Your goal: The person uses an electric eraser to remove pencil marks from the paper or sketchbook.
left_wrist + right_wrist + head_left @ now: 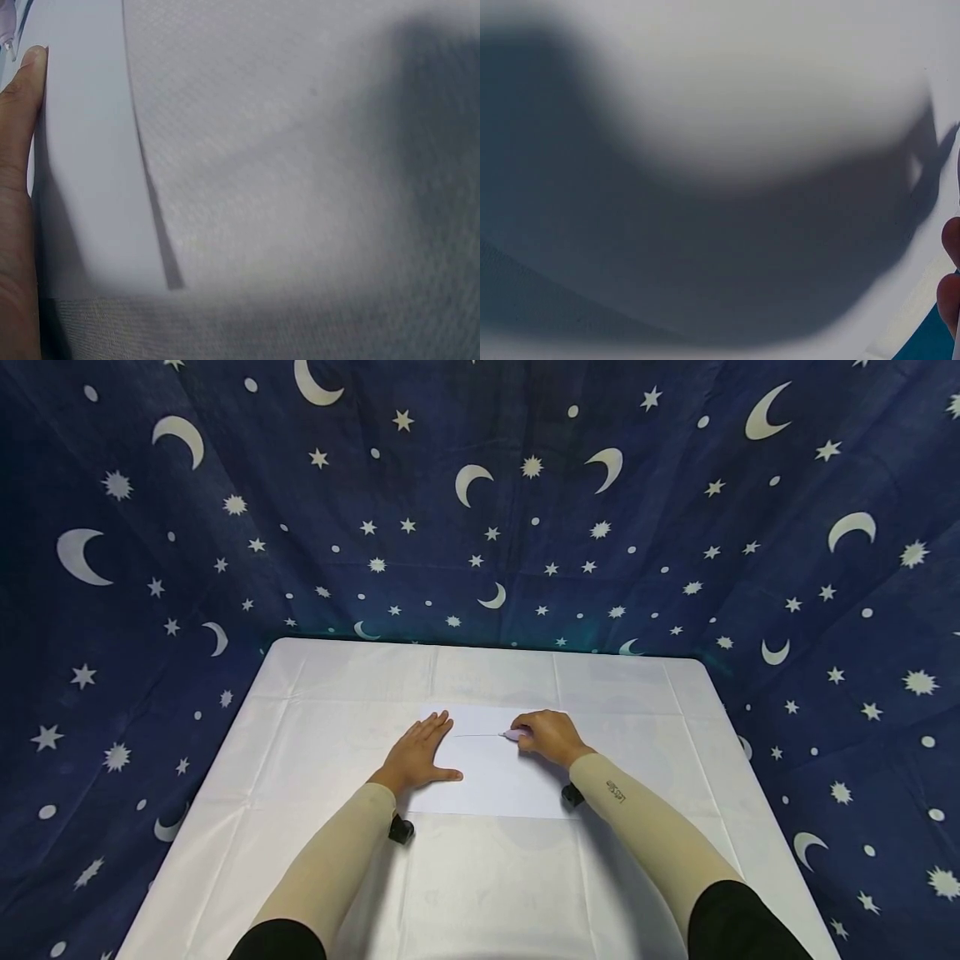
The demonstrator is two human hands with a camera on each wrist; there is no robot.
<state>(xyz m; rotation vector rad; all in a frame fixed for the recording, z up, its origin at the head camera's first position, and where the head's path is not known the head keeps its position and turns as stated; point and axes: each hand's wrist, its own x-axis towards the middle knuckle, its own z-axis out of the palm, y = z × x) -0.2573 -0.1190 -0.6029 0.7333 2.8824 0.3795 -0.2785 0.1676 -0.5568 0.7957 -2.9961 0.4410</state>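
A white sheet of paper (487,793) lies flat on the table, with a thin dark line (477,735) running across its upper part. My left hand (420,752) rests on the left part of the sheet, fingers spread and thumb pointing right. My right hand (551,737) grips a pale purple pen (513,735), its narrow tip at the line's right end. In the left wrist view the pen (7,30) shows at the upper left corner, just beyond the thumb (22,112). Two fingertips (951,240) of the right hand appear at the right wrist view's edge.
A creased white cloth covers the table (480,885). Behind it and along its sides hangs a dark blue curtain (420,568) printed with moons and stars. Small black devices (401,829) sit at both wrists, and arm shadows fall across the cloth.
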